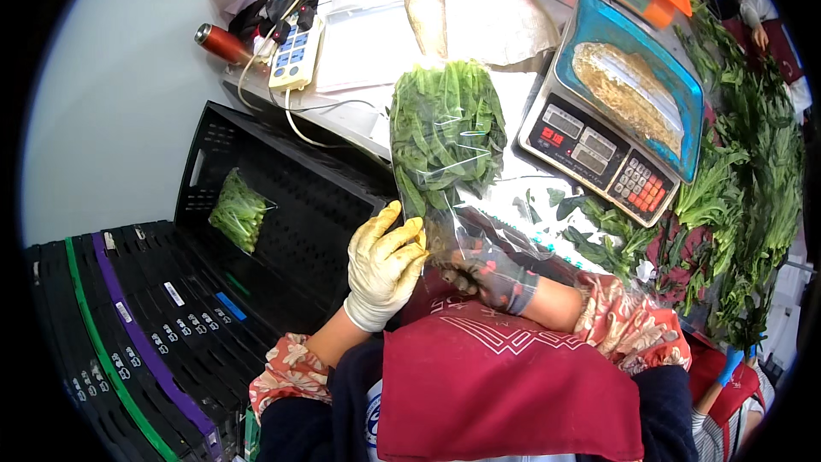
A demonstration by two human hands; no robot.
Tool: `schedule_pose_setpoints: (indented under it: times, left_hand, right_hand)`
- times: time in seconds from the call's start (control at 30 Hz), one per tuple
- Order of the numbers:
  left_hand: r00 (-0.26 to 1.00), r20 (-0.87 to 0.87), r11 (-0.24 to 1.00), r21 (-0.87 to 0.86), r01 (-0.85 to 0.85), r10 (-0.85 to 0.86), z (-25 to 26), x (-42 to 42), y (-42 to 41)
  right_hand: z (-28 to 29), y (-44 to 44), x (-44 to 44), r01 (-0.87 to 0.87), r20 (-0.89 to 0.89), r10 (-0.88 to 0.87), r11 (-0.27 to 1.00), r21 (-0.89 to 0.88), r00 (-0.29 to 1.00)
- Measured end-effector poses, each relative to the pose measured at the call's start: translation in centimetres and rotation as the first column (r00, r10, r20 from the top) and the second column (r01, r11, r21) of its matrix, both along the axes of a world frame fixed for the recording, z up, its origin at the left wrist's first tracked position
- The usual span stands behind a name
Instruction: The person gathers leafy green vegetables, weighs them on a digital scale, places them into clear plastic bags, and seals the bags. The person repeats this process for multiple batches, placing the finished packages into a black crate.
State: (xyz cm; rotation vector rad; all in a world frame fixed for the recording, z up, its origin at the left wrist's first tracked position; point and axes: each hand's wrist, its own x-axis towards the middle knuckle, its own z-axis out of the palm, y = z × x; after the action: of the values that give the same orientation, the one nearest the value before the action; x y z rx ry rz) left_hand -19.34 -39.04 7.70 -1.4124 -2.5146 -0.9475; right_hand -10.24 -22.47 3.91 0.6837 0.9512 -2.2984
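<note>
A clear plastic bag of leafy greens (449, 128) lies on the worktop before me, its loose plastic end towards my body. My left hand (388, 263), in a stained whitish glove, pinches the left edge of that loose end. On the other side, my right hand (481, 279) wears a dark glove with red spots. Its curled fingers hold the loose plastic, and part of the hand shows through the film. To the right stands a digital weighing scale (593, 147) with a blue pan (689, 109), which carries a brown-stained sheet.
A black crate (308, 205) at left holds another bag of greens (237, 212); stacked crates (147, 333) stand beside it. A power strip (296, 54) with trailing cables and a red flask (221, 43) lie behind. Loose greens (750, 160) heap at right, near other people.
</note>
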Motion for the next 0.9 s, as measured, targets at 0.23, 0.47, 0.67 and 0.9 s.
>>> schedule_pose_setpoints:
  times: [0.23, 0.47, 0.67, 0.9]
  left_hand:
    - [1.0, 0.003, 0.999, 0.052, -0.012, 0.012, -0.4, 0.6, 0.5]
    - [1.0, 0.006, 0.998, 0.057, -0.002, 0.002, -0.1, 0.5, 0.8]
    - [1.0, -0.006, 0.998, 0.051, -0.03, 0.03, 0.1, 0.5, 0.4]
    - [0.998, -0.023, 0.997, 0.049, -0.065, 0.066, 0.0, 0.6, -0.1]
  right_hand:
    - [-3.4, -0.5, -0.2, 0.265, -0.045, -0.286, 0.928, -0.262, 0.957]
    - [-5.9, -2.8, -4.0, 0.524, 0.023, -0.57, 0.738, -0.426, 0.821]
    - [-1.4, -0.8, -3.9, -0.163, -0.007, 0.165, 0.982, 0.1, 0.986]
    - [4.2, 4.9, 2.5, -0.374, -0.207, 0.846, 0.419, 0.827, 0.491]
